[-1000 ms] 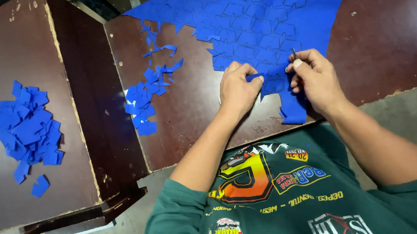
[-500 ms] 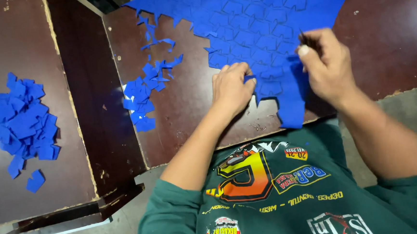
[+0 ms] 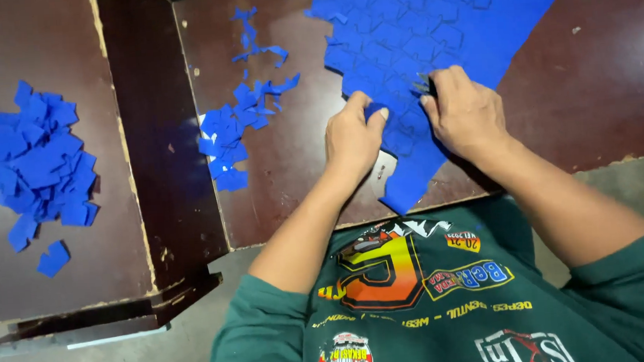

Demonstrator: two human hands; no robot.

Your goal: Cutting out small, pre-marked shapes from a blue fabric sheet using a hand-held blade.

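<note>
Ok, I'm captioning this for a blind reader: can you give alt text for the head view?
Two bare hands press on a large blue sheet scored with cut shapes: the left hand at its torn edge, the right hand pinching it. Blue scraps and a cut-piece pile lie left on the dark brown tables.

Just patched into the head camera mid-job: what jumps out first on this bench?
The big blue sheet, scored with repeating cut shapes, covers the top of the dark brown table. Both hands press on its near edge, the left hand beside the right hand. A heap of blue cut pieces lies on the separate board at far left, and looser blue scraps lie just left of the hands.
</note>
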